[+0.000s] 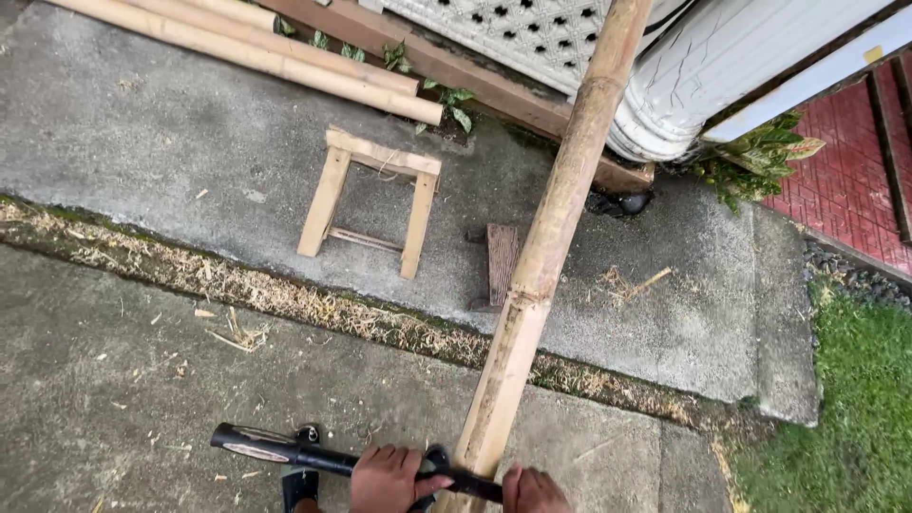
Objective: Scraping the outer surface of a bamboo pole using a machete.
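Both hands grip a black tool (313,456) laid across the near end of a long bamboo pole (546,256): the left hand (388,478) on its handle, the right hand (534,491) beside the pole. A small wooden stand (370,201) sits on the concrete floor (142,142) beyond.

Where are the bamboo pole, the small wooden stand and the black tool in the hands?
bamboo pole (551,228), head view, on the middle of its shaft.
small wooden stand (380,157), head view, on its top bar.
black tool (275,448), head view, on its free left end.
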